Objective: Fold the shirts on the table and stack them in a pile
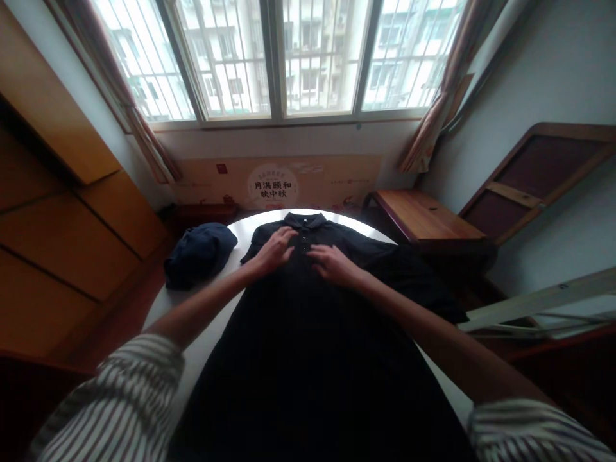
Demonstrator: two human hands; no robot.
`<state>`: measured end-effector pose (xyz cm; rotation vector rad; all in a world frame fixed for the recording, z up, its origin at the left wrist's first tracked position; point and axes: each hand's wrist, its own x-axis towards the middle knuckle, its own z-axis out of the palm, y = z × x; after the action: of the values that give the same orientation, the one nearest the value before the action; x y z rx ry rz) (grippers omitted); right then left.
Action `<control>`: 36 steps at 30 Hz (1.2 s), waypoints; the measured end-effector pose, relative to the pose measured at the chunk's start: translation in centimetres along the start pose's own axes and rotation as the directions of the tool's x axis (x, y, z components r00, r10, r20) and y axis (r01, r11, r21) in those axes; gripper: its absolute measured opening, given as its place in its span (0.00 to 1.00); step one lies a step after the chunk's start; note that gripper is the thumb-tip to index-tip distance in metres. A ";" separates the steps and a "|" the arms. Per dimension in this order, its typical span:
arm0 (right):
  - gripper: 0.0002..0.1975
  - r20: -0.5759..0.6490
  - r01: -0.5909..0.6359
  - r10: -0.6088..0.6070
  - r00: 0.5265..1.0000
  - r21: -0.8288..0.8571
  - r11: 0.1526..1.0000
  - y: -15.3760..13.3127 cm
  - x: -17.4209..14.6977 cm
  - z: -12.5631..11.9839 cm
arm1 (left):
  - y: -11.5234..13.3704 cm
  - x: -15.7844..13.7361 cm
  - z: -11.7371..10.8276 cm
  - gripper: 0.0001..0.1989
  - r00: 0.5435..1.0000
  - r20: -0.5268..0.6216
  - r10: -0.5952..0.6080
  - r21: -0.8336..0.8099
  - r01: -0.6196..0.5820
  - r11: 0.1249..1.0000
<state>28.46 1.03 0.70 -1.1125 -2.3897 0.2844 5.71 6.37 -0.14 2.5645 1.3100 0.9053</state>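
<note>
A black collared shirt with a buttoned placket lies spread front up over a white round table, its collar at the far end. My left hand is over the upper chest, left of the placket, fingers stretched out. On the other side of the buttons, my right hand also has its fingers extended, pointing inward. Both hands look empty; whether they touch the fabric or hover just above it is hard to tell. One short sleeve reaches past the table's right edge, over dark cloth there.
A bundled dark blue cloth sits at the table's left edge. Beyond the right side stand a wooden desk and a leaning framed panel. Wooden cabinets line the left, and a barred window fills the back wall.
</note>
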 end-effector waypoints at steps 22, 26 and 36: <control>0.20 0.007 0.199 -0.206 0.979 -0.298 0.934 -7.3 -29.3 0.2 | 8.6 -30.7 -7.4 0.19 0.986 0.158 0.059 0.111 -0.077 0.991; 0.16 -0.019 0.247 -0.264 0.964 -0.293 0.924 -8.9 -28.0 0.2 | 8.9 -31.5 -8.0 0.19 0.998 0.040 0.054 0.097 -0.057 0.994; 0.22 -0.133 0.062 -0.137 0.982 -0.455 0.888 -7.3 -30.1 1.5 | 6.9 -36.9 -9.1 0.20 0.999 0.002 0.045 0.257 -0.044 0.965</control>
<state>39.46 -26.59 -8.04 -1.1456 -2.4149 -0.4054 -10.98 -27.76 -7.03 2.7966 1.4644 0.7940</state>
